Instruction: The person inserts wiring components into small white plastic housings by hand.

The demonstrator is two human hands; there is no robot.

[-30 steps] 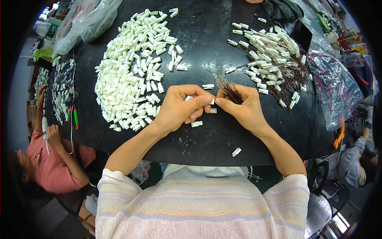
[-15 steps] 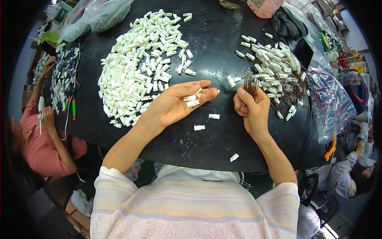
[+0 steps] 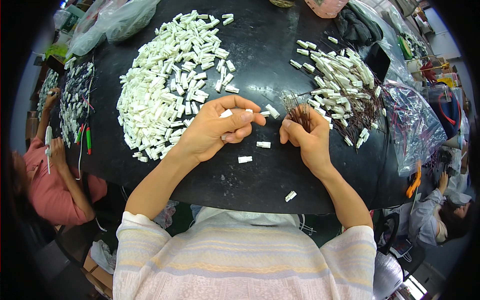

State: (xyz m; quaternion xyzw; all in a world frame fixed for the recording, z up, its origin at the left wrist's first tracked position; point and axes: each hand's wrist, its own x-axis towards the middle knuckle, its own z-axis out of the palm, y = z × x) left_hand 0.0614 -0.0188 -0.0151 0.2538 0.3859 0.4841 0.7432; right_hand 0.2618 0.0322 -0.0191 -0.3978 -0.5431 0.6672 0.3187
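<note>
Left hand (image 3: 215, 132) now pinches connector (image 3: 226, 114)

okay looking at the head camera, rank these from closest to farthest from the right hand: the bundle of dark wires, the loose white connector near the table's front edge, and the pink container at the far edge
1. Bundle of dark wires: held in the right hand itself.
2. Loose white connector: on the black table, toward the front edge, below the hand.
3. Pink container: far edge of the table, well beyond the hand.
</note>
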